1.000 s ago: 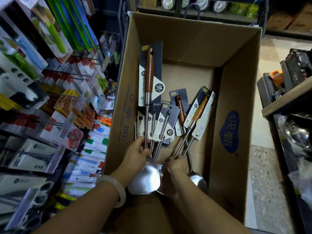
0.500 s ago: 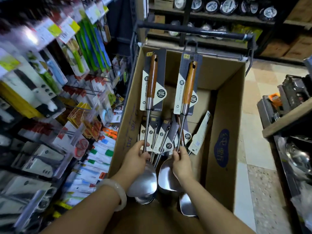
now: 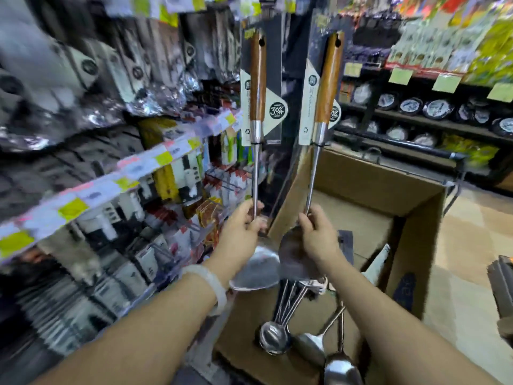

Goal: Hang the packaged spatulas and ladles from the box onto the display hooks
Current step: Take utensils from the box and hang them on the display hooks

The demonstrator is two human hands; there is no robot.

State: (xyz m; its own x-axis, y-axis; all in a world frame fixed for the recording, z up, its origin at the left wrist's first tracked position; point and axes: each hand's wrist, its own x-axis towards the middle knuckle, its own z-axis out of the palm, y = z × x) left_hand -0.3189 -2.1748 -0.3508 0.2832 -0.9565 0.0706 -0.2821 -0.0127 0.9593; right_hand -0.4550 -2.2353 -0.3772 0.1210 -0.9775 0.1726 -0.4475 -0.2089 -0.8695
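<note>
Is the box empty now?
No: the box holds several ladles at its near end, while each hand grips one carded spatula by its metal shaft.

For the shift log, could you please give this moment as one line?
left hand: holds spatula upright | right hand: holds second spatula upright | box: ladles remain | hung: none yet

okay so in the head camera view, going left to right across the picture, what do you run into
Display shelves of packaged goods → left hand holding a packaged spatula → right hand holding a second spatula → cardboard box → shelf of plates.
</note>
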